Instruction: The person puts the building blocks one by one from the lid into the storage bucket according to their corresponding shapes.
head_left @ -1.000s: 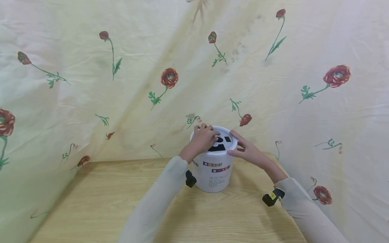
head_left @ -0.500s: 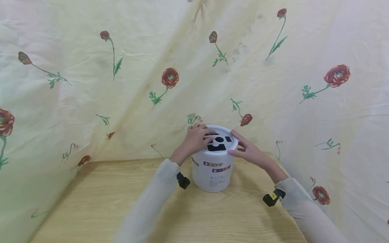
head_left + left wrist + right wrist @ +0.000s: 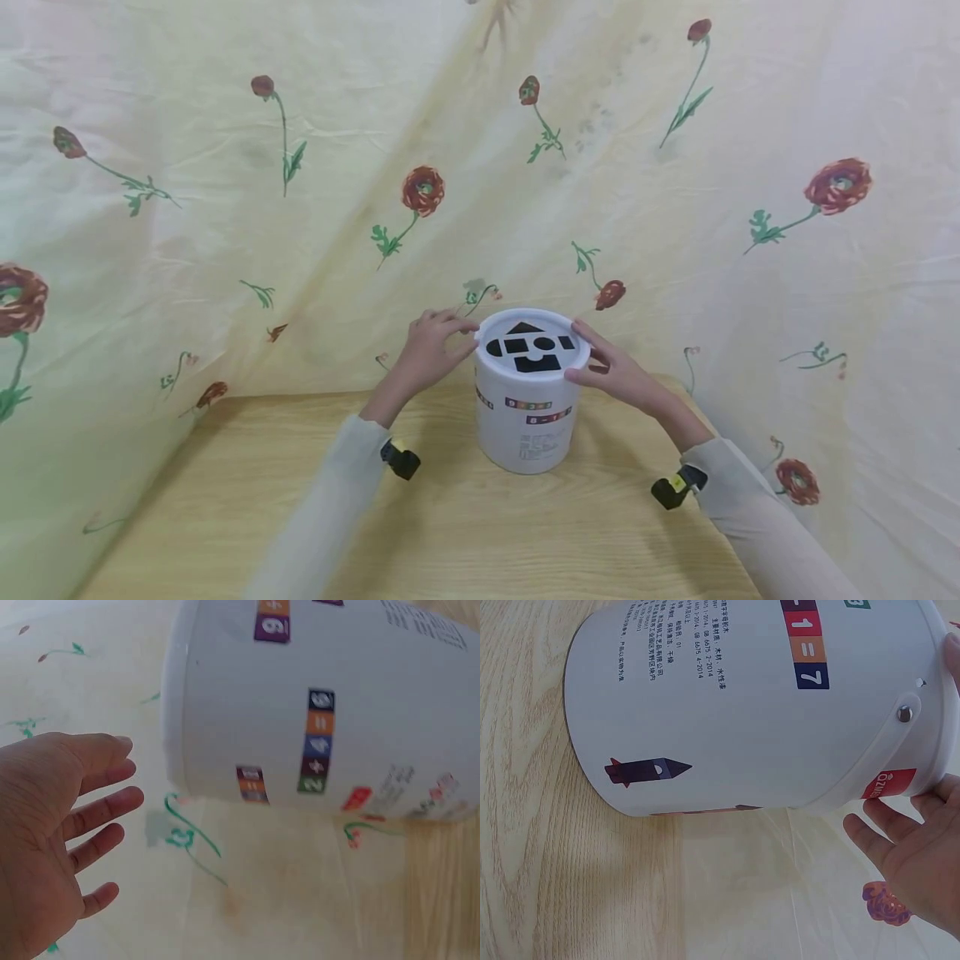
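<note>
A white round plastic bucket [image 3: 525, 417] with coloured number stickers stands upright on the light wooden table [image 3: 450, 533], near the flowered cloth backdrop [image 3: 225, 208]. Its white lid [image 3: 529, 368] shows black shape-cut holes. The left hand [image 3: 429, 357] is beside the lid's left edge with fingers straight and spread, holding nothing. The right hand [image 3: 611, 371] rests relaxed fingers on the lid's right rim, thumb at the edge.
</note>
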Demonstrator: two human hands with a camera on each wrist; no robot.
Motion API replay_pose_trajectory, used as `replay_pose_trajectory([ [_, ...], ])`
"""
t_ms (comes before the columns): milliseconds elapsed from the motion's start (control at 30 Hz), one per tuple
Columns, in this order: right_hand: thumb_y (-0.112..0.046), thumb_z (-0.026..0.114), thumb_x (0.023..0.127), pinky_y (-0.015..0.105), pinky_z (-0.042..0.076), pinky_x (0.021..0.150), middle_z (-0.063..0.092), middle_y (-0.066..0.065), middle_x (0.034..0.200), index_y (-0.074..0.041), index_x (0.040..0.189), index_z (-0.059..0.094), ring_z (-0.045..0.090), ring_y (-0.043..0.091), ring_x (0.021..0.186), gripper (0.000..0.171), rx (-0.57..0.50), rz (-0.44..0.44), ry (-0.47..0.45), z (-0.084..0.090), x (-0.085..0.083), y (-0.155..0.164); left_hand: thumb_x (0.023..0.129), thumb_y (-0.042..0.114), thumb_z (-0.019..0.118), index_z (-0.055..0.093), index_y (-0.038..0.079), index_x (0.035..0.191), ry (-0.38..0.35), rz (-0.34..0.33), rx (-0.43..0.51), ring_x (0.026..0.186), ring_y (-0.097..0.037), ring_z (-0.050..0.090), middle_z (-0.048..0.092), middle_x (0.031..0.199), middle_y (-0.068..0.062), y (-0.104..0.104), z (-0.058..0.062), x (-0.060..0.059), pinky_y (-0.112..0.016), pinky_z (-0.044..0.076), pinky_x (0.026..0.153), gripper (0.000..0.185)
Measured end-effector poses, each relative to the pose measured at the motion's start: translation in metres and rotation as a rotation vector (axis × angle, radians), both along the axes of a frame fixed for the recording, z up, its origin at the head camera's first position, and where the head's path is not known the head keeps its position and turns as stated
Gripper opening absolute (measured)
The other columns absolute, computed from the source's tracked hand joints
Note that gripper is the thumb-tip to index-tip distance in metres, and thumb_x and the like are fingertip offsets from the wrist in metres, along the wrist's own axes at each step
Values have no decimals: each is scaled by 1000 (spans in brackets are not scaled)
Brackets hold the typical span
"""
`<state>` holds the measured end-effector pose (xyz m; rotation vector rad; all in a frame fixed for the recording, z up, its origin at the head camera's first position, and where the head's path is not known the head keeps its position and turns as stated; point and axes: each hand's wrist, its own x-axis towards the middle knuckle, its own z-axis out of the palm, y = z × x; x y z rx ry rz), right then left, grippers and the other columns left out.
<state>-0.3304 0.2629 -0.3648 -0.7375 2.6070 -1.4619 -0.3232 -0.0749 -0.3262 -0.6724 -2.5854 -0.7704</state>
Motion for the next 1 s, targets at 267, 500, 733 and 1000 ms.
replay_pose_trajectory([
  [267, -29, 68, 98, 62, 31, 117, 1, 7, 173, -18, 165, 10, 16, 48, 155, 89, -1, -2, 4, -1, -1, 2, 95, 31, 72, 72, 13, 122, 28, 24, 46, 116, -31, 55, 72, 116, -10, -38, -31, 0, -55, 40, 103, 32],
  [500, -30, 68, 98, 62, 30, 117, 1, 7, 173, -16, 165, 10, 15, 48, 155, 90, 4, 1, 9, -1, 0, 2, 91, 27, 76, 72, 12, 122, 15, 27, 93, 112, -31, 55, 71, 111, -10, -67, -71, -2, -59, 40, 100, 34],
  [733, -30, 68, 98, 62, 30, 117, 2, 7, 173, -17, 165, 11, 16, 48, 154, 89, 5, 5, 16, -2, -2, 1, 85, 32, 80, 65, 10, 129, -52, 65, 22, 114, -32, 51, 68, 119, -10, -91, -107, 6, -57, 40, 99, 51],
  [1000, -30, 68, 98, 62, 30, 117, 1, 7, 173, -19, 165, 11, 16, 49, 154, 89, 8, 4, 13, -1, -2, 0, 86, 31, 80, 62, 9, 130, -153, 70, -61, 130, -38, 41, 56, 137, -14, -109, -126, 18, -68, 28, 110, 52],
])
